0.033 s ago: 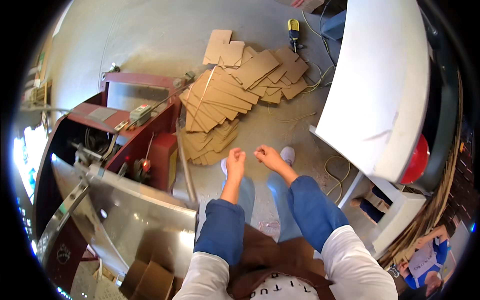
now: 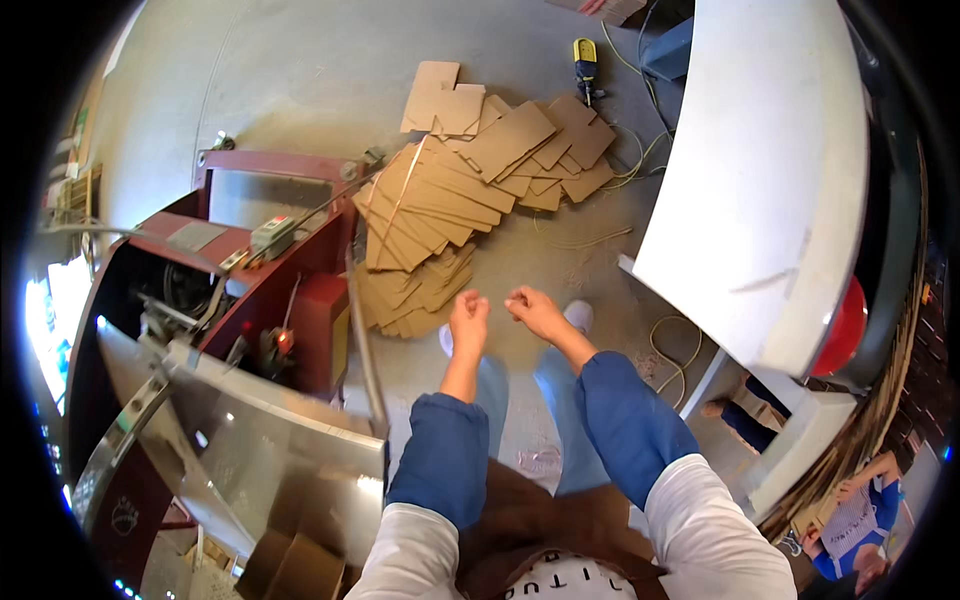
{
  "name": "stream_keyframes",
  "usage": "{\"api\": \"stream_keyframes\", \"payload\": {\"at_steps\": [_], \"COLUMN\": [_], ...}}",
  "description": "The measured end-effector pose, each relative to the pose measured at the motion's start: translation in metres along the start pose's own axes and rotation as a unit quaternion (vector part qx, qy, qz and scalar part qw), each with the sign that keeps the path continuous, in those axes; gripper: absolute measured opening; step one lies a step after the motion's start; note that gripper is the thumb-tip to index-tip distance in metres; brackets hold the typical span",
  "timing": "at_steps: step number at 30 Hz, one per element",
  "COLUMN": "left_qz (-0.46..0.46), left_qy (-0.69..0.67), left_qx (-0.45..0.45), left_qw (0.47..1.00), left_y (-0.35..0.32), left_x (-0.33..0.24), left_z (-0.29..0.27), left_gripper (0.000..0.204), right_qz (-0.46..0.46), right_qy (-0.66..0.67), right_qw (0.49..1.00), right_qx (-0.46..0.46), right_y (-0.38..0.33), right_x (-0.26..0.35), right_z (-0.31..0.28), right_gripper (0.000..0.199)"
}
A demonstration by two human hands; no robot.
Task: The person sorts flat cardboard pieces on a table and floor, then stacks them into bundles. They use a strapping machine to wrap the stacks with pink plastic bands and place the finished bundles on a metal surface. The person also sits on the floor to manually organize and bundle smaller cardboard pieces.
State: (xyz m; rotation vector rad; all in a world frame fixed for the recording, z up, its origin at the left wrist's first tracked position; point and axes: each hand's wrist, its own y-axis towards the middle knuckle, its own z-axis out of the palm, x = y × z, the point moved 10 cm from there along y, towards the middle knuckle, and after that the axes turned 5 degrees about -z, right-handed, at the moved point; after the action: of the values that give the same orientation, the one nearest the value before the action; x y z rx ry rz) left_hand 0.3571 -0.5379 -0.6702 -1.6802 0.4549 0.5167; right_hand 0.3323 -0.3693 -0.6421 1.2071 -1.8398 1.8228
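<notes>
Both my hands hang in the air in front of my body, a small gap between them, above the concrete floor. My left hand (image 2: 468, 318) is closed, its fingers curled in toward the palm. My right hand (image 2: 535, 312) has its thumb and fingers pinched together, pointing toward the left one. Whatever either might hold is too small or hidden to make out. Beyond them on the floor lies a spread pile of flat brown cardboard pieces (image 2: 440, 195), part of it crossed by a light strap. Neither hand touches the pile.
At left stands a dark red machine (image 2: 315, 300) with a metal plate top (image 2: 290, 405) and a grey switch box (image 2: 272, 235). A long white table (image 2: 750, 180) runs along the right. Cables (image 2: 680, 345) and a yellow-black device (image 2: 586, 65) lie on the floor. Another person (image 2: 850, 525) is at lower right.
The view has shifted slightly, so the machine and cardboard sit a little farther left. My hands keep nearly the same curled pose.
</notes>
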Motion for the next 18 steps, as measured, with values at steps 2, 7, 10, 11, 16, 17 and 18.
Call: {"api": "stream_keyframes", "payload": {"at_steps": [2,7,10,11,16,17,18], "left_qz": [0.023,0.085,0.139,0.181,0.345,0.36,0.346], "left_qy": [-0.026,-0.031,0.002,0.064,0.267,0.29,0.31], "left_qx": [-0.02,-0.059,-0.066,-0.092,-0.223,-0.245,-0.279], "left_qw": [0.999,0.994,0.988,0.977,0.872,0.852,0.84], "left_y": [0.048,0.14,0.184,0.199,0.283,0.302,0.321], "left_x": [-0.011,-0.044,-0.075,-0.091,-0.183,-0.199,-0.214], "left_z": [0.014,0.041,0.054,0.052,0.025,0.014,0.007], "left_gripper": [0.034,0.04,0.044,0.047,0.062,0.066,0.069], "right_qz": [0.037,0.093,0.098,0.098,0.095,0.097,0.092], "right_qy": [0.097,0.213,0.271,0.283,0.332,0.342,0.351], "right_qw": [0.995,0.972,0.954,0.95,0.933,0.929,0.925], "right_qx": [-0.003,-0.037,-0.081,-0.085,-0.102,-0.106,-0.115], "right_y": [0.035,0.124,0.179,0.194,0.269,0.282,0.295], "right_x": [-0.011,-0.048,-0.071,-0.076,-0.092,-0.095,-0.102], "right_z": [-0.01,-0.046,-0.073,-0.076,-0.095,-0.094,-0.099], "right_gripper": [0.03,0.028,0.028,0.029,0.032,0.032,0.036]}}
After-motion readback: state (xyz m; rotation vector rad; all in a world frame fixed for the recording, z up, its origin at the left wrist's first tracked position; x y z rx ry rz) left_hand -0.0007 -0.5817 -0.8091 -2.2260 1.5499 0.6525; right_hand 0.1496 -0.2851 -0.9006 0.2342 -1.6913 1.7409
